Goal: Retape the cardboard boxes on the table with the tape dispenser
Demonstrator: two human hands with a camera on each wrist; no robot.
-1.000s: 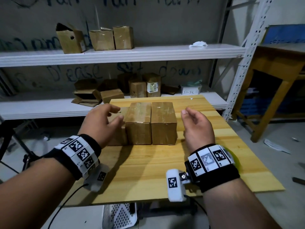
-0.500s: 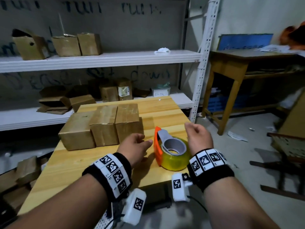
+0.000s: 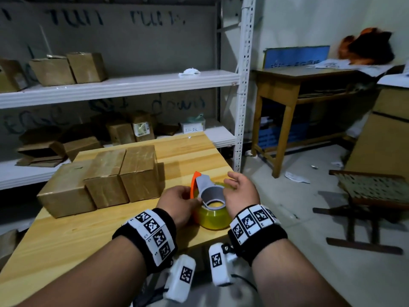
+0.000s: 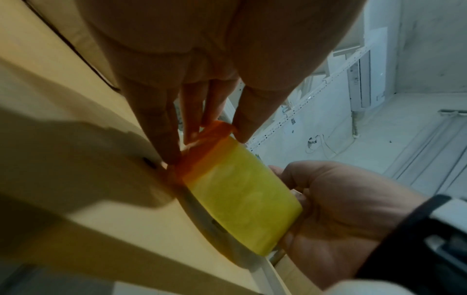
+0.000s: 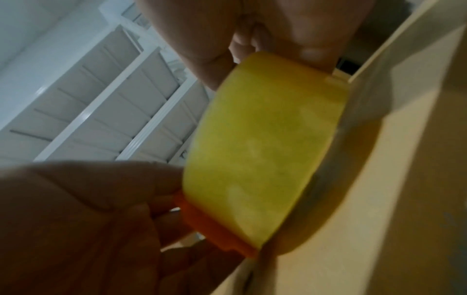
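The tape dispenser (image 3: pixel 209 203) sat at the near right edge of the table (image 3: pixel 88 235), yellow roll down by you, grey core up, orange end pointing away toward the boxes. Your left hand (image 3: pixel 178 206) was on its left side, fingertips (image 4: pixel 174 153) pinching the orange part together with the thumb, as the left wrist view showed. Your right hand (image 3: pixel 240 191) cupped the roll from the right side, fingers curled round the yellow tape; the right wrist view was blurred but showed thumb and fingers on the roll's edge. So both hands were clamped on the dispenser, neither one free. Whether it was lifted off the table or touching it, can't tell. Three cardboard boxes (image 3: pixel 104 178) stood side by side in a row on the table, touching each other, left of and beyond the dispenser, clearly apart from it. Behind the table was a white shelf rack (image 3: pixel 124 85) with more cardboard boxes on both levels. To your right stood a wooden desk (image 3: pixel 294 85) with papers on top, and a low stool (image 3: pixel 371 191) on the floor.
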